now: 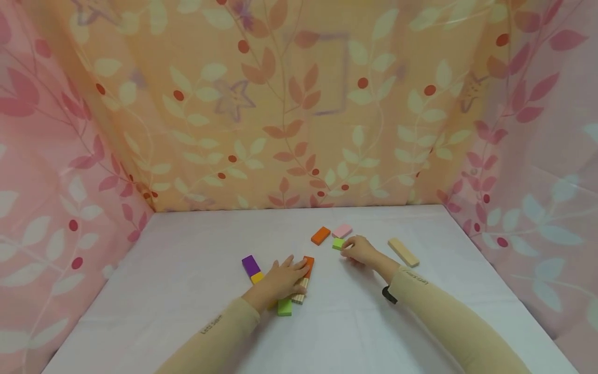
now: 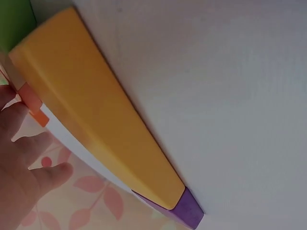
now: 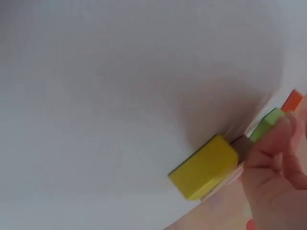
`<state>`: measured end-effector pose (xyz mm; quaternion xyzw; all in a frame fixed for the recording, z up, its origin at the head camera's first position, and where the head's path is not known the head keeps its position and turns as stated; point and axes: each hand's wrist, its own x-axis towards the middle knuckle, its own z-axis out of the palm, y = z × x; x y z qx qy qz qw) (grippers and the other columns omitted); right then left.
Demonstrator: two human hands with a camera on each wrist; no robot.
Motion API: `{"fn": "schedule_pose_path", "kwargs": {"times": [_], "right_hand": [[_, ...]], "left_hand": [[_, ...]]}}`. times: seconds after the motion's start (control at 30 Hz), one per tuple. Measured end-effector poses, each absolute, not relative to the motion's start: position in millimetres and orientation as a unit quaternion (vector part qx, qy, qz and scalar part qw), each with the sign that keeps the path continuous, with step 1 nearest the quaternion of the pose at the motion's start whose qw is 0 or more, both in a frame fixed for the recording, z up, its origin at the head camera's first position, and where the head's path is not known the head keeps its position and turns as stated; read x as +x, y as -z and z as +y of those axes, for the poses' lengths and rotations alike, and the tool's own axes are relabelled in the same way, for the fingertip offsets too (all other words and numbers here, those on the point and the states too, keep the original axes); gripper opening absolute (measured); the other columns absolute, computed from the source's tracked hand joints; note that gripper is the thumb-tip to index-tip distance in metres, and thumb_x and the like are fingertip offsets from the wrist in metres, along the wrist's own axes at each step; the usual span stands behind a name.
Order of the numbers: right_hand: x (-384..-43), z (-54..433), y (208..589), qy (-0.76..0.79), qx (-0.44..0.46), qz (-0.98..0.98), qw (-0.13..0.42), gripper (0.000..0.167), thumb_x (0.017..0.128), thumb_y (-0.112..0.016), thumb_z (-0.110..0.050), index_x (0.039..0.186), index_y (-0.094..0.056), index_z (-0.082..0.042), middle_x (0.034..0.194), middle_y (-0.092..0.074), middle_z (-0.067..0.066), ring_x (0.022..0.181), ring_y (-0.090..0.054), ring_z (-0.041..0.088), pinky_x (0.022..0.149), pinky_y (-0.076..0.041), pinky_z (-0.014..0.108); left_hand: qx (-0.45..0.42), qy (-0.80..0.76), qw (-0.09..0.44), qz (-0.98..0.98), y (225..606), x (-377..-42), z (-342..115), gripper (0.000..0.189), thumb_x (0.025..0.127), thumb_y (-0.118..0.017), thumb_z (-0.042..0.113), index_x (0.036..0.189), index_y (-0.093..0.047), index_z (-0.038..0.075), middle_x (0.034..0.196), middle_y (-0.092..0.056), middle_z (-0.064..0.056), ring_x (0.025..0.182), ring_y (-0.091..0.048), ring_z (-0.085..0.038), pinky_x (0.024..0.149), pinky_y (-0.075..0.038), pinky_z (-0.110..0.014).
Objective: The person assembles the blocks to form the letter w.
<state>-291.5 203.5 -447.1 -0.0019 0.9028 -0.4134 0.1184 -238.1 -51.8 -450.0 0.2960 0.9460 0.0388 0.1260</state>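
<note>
In the head view my left hand (image 1: 280, 280) lies with spread fingers over a group of blocks. Under or beside it show an orange block (image 1: 309, 266), a striped wooden block (image 1: 299, 299), a green block (image 1: 284, 307) and a purple block (image 1: 250, 265). A long yellow block (image 2: 105, 115) fills much of the left wrist view, end to end with the purple one. My right hand (image 1: 359, 252) has curled fingers pinching at a light green block (image 1: 338, 243). Close to those fingers in the right wrist view is a yellow block (image 3: 206, 165), hidden behind the hand in the head view.
Beyond the right hand lie an orange block (image 1: 321, 236) and a pink block (image 1: 342, 231). A plain wooden block (image 1: 403, 252) lies to its right. The white-covered table (image 1: 187, 234) is bounded by a patterned curtain (image 1: 299, 130) at the back and sides.
</note>
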Motion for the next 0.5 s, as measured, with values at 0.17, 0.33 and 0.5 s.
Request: {"fn": "schedule_pose_path", "kwargs": {"times": [0.17, 0.33, 0.5], "right_hand": [[-301, 204, 448, 0.328, -0.047, 0.942, 0.045, 0.031, 0.088, -0.071, -0.013, 0.113, -0.065, 0.004, 0.102, -0.062, 0.015, 0.087, -0.054, 0.027, 0.074, -0.047, 0.037], [-307, 202, 451, 0.247, -0.031, 0.968, 0.032, 0.038, 0.086, -0.075, -0.021, 0.117, -0.067, 0.0, 0.112, -0.062, 0.018, 0.101, -0.053, 0.035, 0.085, -0.046, 0.047], [-313, 201, 455, 0.213, -0.027, 0.976, 0.031, 0.04, 0.081, -0.079, -0.024, 0.114, -0.069, -0.004, 0.111, -0.06, 0.019, 0.101, -0.051, 0.036, 0.082, -0.045, 0.048]], "left_hand": [[0.279, -0.04, 0.135, 0.95, 449, -239, -49, 0.069, 0.091, -0.059, 0.048, 0.149, -0.04, 0.017, 0.156, -0.033, 0.001, 0.144, -0.023, -0.031, 0.11, -0.025, -0.059], [0.268, -0.038, 0.134, 0.953, 450, -238, -47, 0.068, 0.091, -0.06, 0.047, 0.149, -0.041, 0.018, 0.156, -0.033, 0.001, 0.144, -0.024, -0.031, 0.109, -0.026, -0.059], [0.272, -0.034, 0.119, 0.954, 451, -236, -47, 0.067, 0.091, -0.06, 0.047, 0.148, -0.043, 0.016, 0.155, -0.035, 0.0, 0.143, -0.027, -0.032, 0.108, -0.029, -0.059]]}}
